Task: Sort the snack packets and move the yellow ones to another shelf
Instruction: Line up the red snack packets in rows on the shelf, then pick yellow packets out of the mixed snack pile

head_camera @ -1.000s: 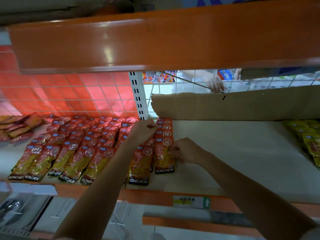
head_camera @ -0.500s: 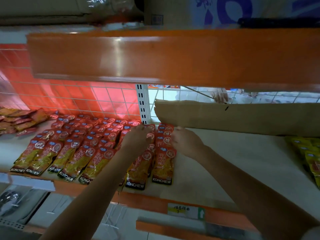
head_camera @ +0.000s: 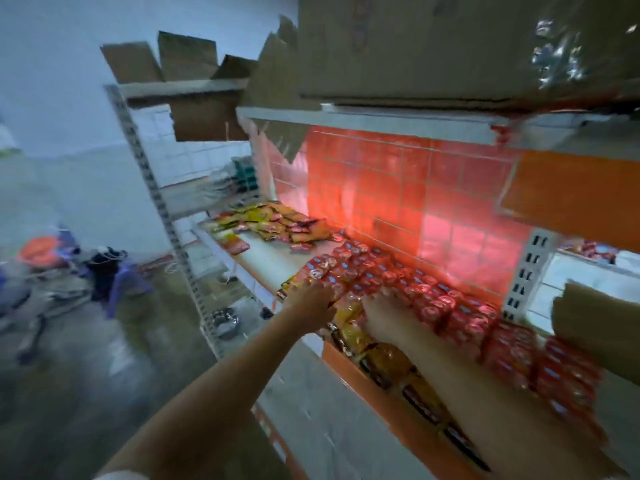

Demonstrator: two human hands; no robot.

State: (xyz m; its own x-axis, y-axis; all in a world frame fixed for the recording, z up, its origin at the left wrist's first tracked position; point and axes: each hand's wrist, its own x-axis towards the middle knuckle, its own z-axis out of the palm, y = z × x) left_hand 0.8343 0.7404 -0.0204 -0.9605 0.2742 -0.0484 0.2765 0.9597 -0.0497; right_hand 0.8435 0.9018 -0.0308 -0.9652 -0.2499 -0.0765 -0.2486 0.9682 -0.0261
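Observation:
Rows of red-topped snack packets with yellow lower halves [head_camera: 433, 299] lie overlapping along the shelf [head_camera: 266, 261] in the head view. My left hand [head_camera: 311, 301] rests with spread fingers on the left end of these rows. My right hand [head_camera: 384, 311] lies on the packets just to its right; motion blur hides how its fingers sit. A loose pile of yellow and red packets [head_camera: 277, 223] lies at the far left end of the same shelf, apart from both hands.
An orange shelf beam [head_camera: 571, 188] and cardboard boxes [head_camera: 415, 46] hang overhead. A cardboard sheet [head_camera: 595, 323] stands at the right. A perforated upright [head_camera: 166, 216] marks the rack's left end. Clutter [head_camera: 69, 271] and a metal bowl [head_camera: 225, 318] lie on the floor.
The view has swung sharply left and blurred. Both hands have shifted from the rightmost packet column to the left part of the rows.

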